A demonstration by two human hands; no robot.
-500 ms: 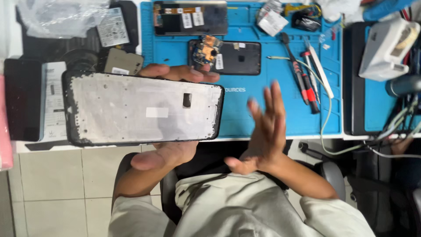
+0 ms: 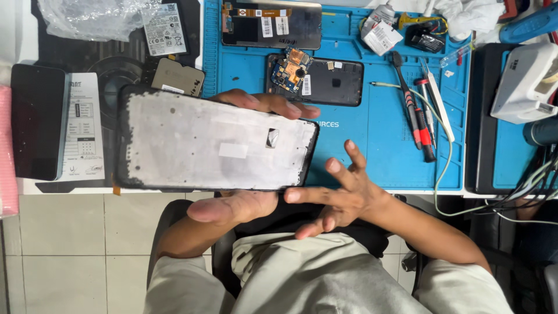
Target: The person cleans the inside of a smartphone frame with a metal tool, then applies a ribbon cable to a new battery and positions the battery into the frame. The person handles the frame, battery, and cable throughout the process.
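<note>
The left hand (image 2: 244,200) is clamped on a phone screen frame (image 2: 215,142), thumb under its near edge and fingers over the far edge, holding it above the desk edge, while the right hand (image 2: 340,195), at its four o'clock, spreads empty fingers just beside its corner.

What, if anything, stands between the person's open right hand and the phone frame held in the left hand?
Nothing visible does. The right hand is open with fingers spread just beside the lower right corner of the phone frame, which the left hand grips; only open air separates them.
</note>
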